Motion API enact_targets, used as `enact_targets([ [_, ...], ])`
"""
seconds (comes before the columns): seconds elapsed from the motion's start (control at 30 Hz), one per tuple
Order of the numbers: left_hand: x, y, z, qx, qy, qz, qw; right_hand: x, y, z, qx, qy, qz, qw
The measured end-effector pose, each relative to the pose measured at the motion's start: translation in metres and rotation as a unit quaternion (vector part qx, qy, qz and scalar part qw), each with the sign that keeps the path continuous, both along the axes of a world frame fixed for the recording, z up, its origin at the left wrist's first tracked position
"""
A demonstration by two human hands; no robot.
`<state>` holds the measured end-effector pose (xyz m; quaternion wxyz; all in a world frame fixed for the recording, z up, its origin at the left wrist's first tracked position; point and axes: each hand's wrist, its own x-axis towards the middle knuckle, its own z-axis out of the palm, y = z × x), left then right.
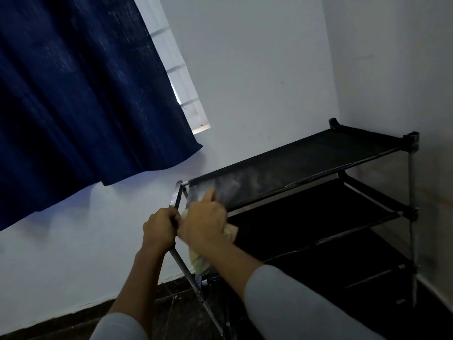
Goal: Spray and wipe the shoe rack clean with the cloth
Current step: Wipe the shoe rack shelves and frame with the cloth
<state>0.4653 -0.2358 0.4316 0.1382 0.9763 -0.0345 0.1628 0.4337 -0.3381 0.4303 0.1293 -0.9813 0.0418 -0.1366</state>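
A black shoe rack (pixel 318 153) with fabric shelves and metal poles stands in the room's corner. My left hand (pixel 158 229) grips the rack's near left corner post. My right hand (pixel 204 223) holds a pale yellowish cloth (pixel 199 260) bunched against the left end of the top shelf, where the fabric looks grey and dusty. Part of the cloth hangs below my wrist. No spray bottle is in view.
A dark blue curtain (pixel 81 99) hangs over a window (pixel 181 79) at the upper left. White walls meet behind the rack. Dark floor (pixel 171 298) runs along the bottom. Lower shelves (pixel 306 212) of the rack are dark and hard to make out.
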Motion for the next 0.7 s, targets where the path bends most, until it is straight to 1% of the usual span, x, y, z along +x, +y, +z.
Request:
enact_targets([
  [0.07, -0.001, 0.000, 0.000, 0.019, -0.019, 0.003, 1.000, 0.001, 0.010, 0.003, -0.015, 0.006, 0.025, 1.000],
  [0.1, -0.001, -0.001, 0.000, 0.013, -0.017, 0.003, 1.000, 0.001, 0.007, 0.004, -0.018, 0.002, 0.032, 0.999],
  [0.3, -0.004, -0.007, 0.005, -0.089, 0.044, 0.006, 0.995, -0.007, -0.039, -0.010, 0.004, -0.051, 0.052, 0.997],
  [0.4, -0.005, -0.009, 0.005, -0.095, 0.050, 0.007, 0.994, -0.012, -0.082, -0.011, 0.041, -0.061, 0.029, 0.997],
  [0.57, -0.006, -0.010, 0.005, -0.096, 0.051, 0.003, 0.994, -0.020, -0.159, -0.016, 0.074, -0.074, -0.059, 0.993],
  [0.7, -0.006, -0.006, 0.004, -0.062, 0.040, -0.001, 0.997, -0.020, -0.168, -0.016, 0.091, -0.083, -0.086, 0.989],
])
